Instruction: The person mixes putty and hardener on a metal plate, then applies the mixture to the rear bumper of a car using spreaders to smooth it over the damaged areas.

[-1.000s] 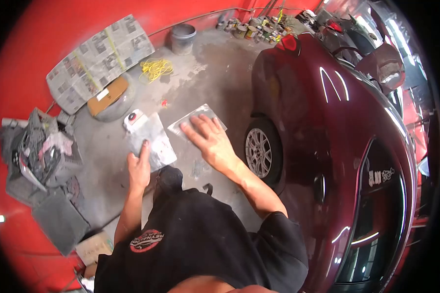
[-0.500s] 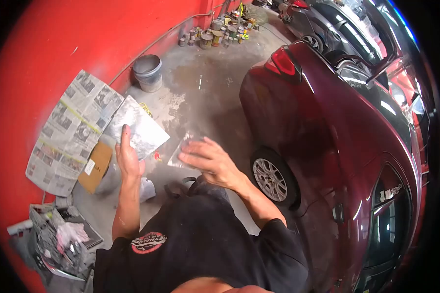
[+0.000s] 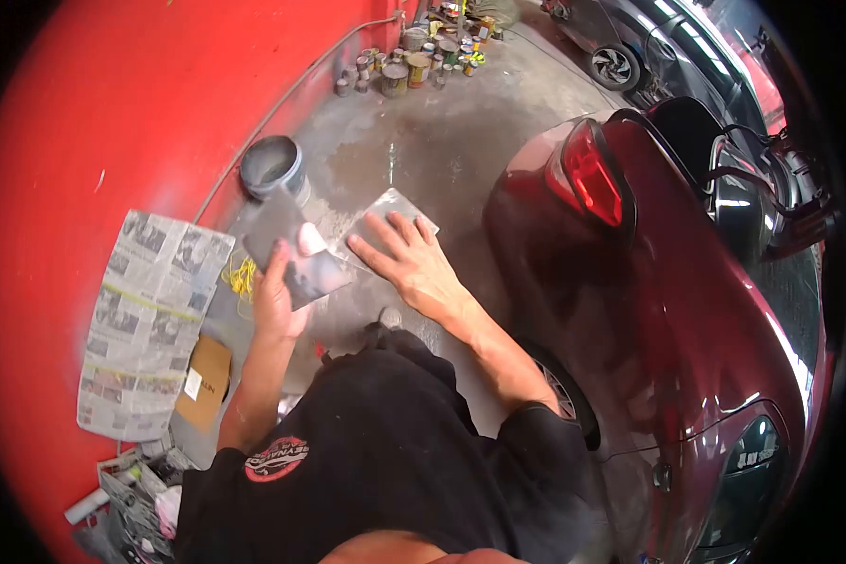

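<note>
My left hand [image 3: 280, 303] grips a flat grey board [image 3: 271, 221] by its near edge, thumb on top and the rest of the fingers hidden beneath. On the board sits a white dab of paste [image 3: 310, 240]. Just to the right, my right hand [image 3: 414, 263] holds a thin, shiny square spreader [image 3: 395, 201], its fingers laid across the upper face and its thumb out of sight. A narrow gap separates the board from the spreader in this view.
A dark red car [image 3: 649, 329] stands close on my right. By the red wall are a bucket [image 3: 274, 164], several paint cans [image 3: 396, 79], newspaper sheets [image 3: 146, 329], a cardboard piece [image 3: 204, 381] and yellow cord [image 3: 241, 276]. Another car [image 3: 663, 47] stands farther back.
The board has tilted out of the glare, so its grey face and white dab show. My right hand has moved slightly up and right, turning the spreader flat. The view has shifted.
</note>
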A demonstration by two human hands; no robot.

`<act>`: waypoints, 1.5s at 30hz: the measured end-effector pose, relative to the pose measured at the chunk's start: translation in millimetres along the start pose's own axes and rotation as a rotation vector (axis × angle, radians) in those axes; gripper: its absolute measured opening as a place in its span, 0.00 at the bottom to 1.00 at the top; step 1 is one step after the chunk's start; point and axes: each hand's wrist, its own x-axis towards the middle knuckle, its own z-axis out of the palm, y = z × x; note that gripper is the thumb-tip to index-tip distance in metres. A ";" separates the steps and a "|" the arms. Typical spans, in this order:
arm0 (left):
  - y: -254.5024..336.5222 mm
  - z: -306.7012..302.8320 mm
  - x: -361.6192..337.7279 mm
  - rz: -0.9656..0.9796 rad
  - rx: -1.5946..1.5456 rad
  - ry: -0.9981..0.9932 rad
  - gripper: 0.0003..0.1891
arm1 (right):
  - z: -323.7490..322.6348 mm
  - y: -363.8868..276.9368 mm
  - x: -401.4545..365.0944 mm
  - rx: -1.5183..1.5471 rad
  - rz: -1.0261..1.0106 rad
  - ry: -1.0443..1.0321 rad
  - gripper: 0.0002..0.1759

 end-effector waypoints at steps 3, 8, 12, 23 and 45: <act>26.7 27.4 57.5 0.074 0.050 -0.047 0.24 | 11.5 47.6 24.9 0.126 0.038 -0.069 0.25; 15.7 67.4 146.0 0.102 0.073 0.118 0.20 | 5.3 61.3 70.4 1.719 0.811 0.253 0.17; -12.7 78.4 208.1 -0.046 0.065 -0.179 0.19 | 37.4 115.4 103.8 1.862 0.970 0.420 0.20; -18.8 91.9 431.4 -0.172 0.404 -0.108 0.10 | 44.0 212.3 247.4 0.431 0.550 0.402 0.25; -51.0 202.8 618.9 -0.052 1.033 -0.631 0.23 | 46.0 363.6 331.4 -0.289 0.509 0.118 0.31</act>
